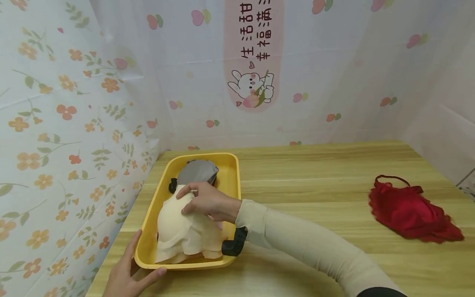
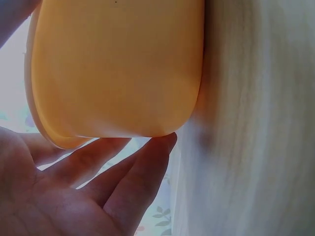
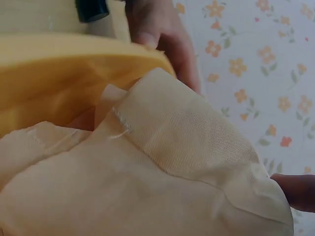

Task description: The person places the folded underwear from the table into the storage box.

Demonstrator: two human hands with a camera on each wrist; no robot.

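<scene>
Two hands: left (image 1: 124, 272) spread against tray rim (image 1: 185, 267), right (image 1: 209, 202) relaxed on cream bra (image 1: 174, 222), roomy tabletop (image 1: 308, 194) rightward

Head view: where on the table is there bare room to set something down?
The widest bare patch of table lies between the yellow basin and the red garment, beyond the right sleeve. Another lies nearer, between that sleeve and the red garment. The basin is crowded: cream garment under the right hand, grey garment beyond, left hand at the near-left corner.

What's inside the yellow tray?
Cream garment at the near end, right hand touching it; grey garment toward the far end. Most of what lies beneath them is covered; can't tell how many layers.
</scene>
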